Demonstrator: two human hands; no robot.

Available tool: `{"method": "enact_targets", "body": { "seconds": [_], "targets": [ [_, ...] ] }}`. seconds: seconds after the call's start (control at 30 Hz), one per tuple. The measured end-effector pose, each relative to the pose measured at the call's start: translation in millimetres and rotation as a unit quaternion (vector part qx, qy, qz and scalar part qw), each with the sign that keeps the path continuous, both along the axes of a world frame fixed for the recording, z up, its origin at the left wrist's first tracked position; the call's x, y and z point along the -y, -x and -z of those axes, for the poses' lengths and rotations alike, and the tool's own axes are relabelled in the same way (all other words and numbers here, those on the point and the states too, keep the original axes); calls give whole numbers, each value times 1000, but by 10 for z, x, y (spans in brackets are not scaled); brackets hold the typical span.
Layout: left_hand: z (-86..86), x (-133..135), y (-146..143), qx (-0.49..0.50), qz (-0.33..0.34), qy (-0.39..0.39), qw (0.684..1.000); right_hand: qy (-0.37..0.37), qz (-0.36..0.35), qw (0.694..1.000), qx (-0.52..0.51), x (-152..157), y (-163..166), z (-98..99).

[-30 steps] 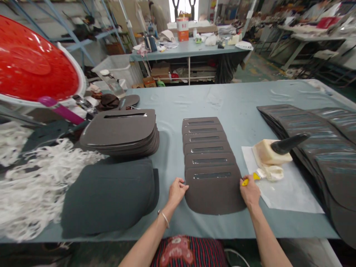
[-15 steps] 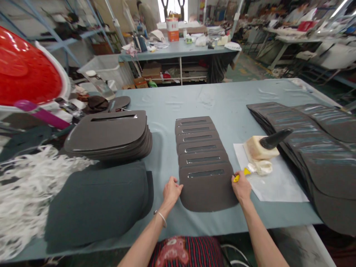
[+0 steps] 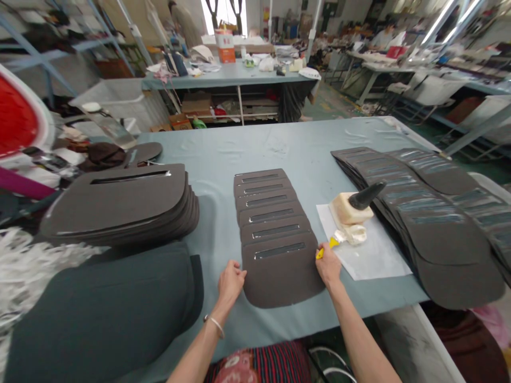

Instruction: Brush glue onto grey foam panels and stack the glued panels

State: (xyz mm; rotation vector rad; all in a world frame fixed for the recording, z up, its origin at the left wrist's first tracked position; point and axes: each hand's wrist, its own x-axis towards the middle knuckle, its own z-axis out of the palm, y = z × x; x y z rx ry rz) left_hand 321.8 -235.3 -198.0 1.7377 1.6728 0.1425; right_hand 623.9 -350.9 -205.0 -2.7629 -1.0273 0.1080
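A row of several overlapping dark brown slotted pieces [image 3: 275, 234] lies on the grey-blue table [image 3: 295, 149] in front of me. My left hand [image 3: 230, 281] rests with curled fingers on the left edge of the nearest piece. My right hand [image 3: 328, 266] is at its right edge, closed round a small yellow-handled brush [image 3: 325, 248] whose whitish tip lies on white paper [image 3: 369, 255]. A cream glue block with a black cone [image 3: 353, 206] stands on that paper.
A thick stack of the same brown pieces [image 3: 120, 202] sits at left, with dark grey fabric sheets [image 3: 104, 308] in front of it. Fanned pieces with slots [image 3: 431, 213] cover the right side. White shredded strips [image 3: 19, 271] lie far left. Another worktable [image 3: 223, 74] stands behind.
The view has swung to the right, so everything has shifted left in the frame. Both hands stay at the edges of the nearest piece, the right still holding the brush.
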Motion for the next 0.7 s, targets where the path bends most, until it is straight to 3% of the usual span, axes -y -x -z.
{"method": "enact_targets", "body": {
  "seconds": [0.7],
  "targets": [
    [-34, 72, 9, 1, 11, -22, 1000, 60, -11, 998, -15, -41, -24, -73]
  ]
}}
